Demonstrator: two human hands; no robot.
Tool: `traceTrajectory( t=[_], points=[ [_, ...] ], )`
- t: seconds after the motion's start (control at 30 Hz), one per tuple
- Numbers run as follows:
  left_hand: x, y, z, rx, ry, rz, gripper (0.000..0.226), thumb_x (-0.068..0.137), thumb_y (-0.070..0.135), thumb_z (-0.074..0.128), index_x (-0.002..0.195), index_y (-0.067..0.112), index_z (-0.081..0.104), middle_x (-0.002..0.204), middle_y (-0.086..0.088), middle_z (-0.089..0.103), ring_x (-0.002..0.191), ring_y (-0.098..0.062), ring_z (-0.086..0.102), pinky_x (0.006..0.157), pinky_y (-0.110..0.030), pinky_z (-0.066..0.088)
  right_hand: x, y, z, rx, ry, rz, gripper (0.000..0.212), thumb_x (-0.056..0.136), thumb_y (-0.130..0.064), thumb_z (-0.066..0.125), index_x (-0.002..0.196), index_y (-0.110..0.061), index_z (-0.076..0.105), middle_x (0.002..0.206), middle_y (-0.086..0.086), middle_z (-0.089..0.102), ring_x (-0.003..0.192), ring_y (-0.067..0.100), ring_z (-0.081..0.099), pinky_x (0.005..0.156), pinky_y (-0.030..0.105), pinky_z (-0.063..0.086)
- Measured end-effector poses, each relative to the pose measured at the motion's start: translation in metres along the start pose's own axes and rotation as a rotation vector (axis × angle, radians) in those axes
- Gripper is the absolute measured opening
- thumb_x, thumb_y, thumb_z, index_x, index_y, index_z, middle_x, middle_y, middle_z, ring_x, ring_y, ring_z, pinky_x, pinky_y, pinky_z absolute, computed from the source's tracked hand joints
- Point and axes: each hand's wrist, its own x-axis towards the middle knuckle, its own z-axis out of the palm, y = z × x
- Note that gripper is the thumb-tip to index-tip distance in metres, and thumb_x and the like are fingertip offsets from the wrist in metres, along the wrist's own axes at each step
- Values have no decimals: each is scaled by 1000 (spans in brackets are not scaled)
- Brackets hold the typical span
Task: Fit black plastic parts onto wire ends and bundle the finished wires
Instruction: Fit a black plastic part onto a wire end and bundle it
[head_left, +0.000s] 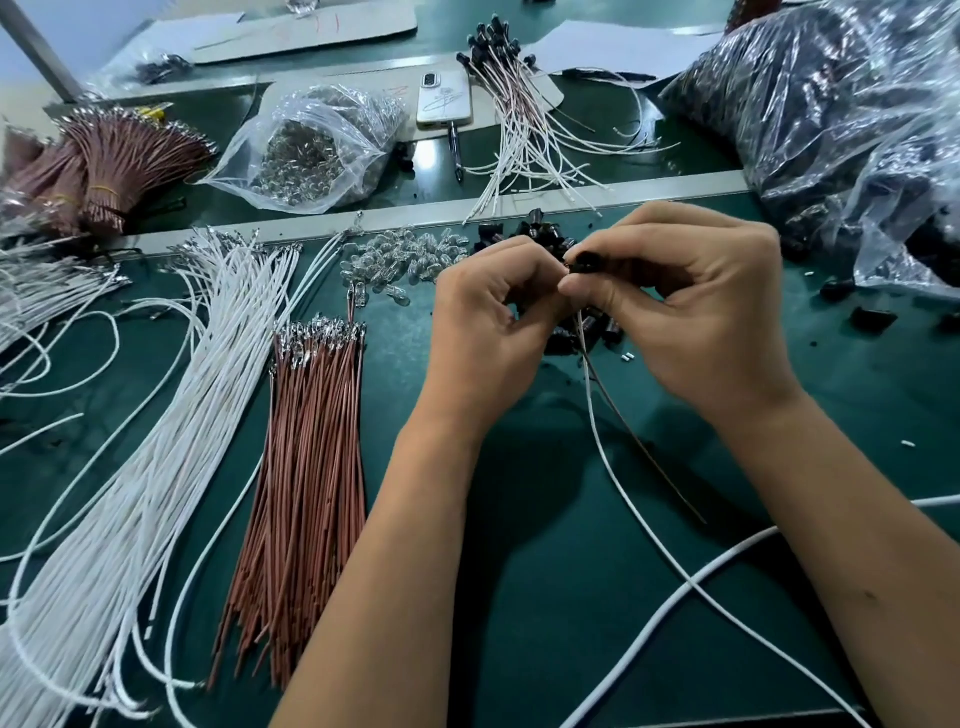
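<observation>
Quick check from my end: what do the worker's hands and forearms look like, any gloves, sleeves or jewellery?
Both are bare. The left hand and right hand wear no gloves, and no rings show. Both forearms are uncovered as far as the frame's bottom edge: no sleeves, watch or wristband in view. Fingernails are hard to make out.

Glossy black plastic part (589, 261), matt green mat (519, 519), crinkled clear bags (311, 150), seemingly polythene.

Left hand (483, 312): fingers curled inward, thumb and fingertips pinched together, meeting the right hand.
Right hand (696, 306): fingers curled, thumb and forefinger pinching a small black part.
Forearms: both bare, reaching forward, converging toward the middle.
</observation>
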Motion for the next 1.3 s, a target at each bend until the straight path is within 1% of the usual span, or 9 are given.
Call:
traceTrajectory(
  t=[0.17,0.4,0.67,0.73,0.83,0.97,1.13,1.2,1.3],
  points=[
    [0,-2,1,-24,-32,-42,21,86,1,77,70,-2,64,66,-6,59,63,-22,54,58,-35,44,0,4,2,85,-1,92,17,84,-15,87,95,-3,80,85,12,74,75,24,69,65,39,55],
    [-1,-2,1,-22,-41,-48,21,84,1,76,69,1,63,66,1,56,63,-10,50,58,-28,40,0,6,3,147,-25,129,15,83,-12,87,95,-7,79,85,10,73,75,14,68,69,28,54],
    [-1,-6,0,-32,-41,-93,18,83,3,79,72,-3,66,67,-9,62,63,-18,56,59,-29,46,2,9,0,189,-76,178,15,83,-11,86,95,-4,78,84,16,73,73,30,67,68,33,55],
    [-2,-5,-1,-53,-51,-152,15,82,4,81,76,-2,69,68,-7,66,64,-10,58,61,-27,49,3,11,0,240,-106,225,15,84,-9,85,95,-4,77,83,14,73,70,25,69,68,31,56],
    [-3,-2,0,-138,-49,-227,15,77,4,85,85,1,73,75,-8,73,68,-12,65,66,-31,56,0,13,2,320,-112,298,15,85,-8,83,97,-2,77,82,17,75,70,22,70,70,36,60],
    [-3,6,2,-250,35,-289,35,73,-1,87,97,5,64,82,-12,76,75,-24,75,72,-39,63,0,15,3,364,-107,345,13,86,-14,82,98,-10,79,85,14,77,72,22,72,73,42,62],
    [1,5,-6,-246,138,-363,35,73,3,88,97,9,65,75,-15,73,70,-30,73,70,-47,63,3,12,9,302,-54,325,8,97,-24,73,99,-19,79,75,-12,74,64,-1,64,63,15,49],
    [3,6,-9,-294,265,-404,25,75,1,86,90,8,67,75,-15,74,69,-28,72,70,-45,63,15,13,15,150,-6,332,15,98,-28,70,96,-18,80,71,-16,71,62,-2,61,62,16,47],
    [6,1,-21,-366,478,-516,17,78,1,83,84,7,68,71,-6,73,64,-17,68,65,-33,60,47,11,35,-144,-187,299,11,93,-26,75,93,-18,83,77,-13,73,67,0,63,70,12,47]
  ],
)
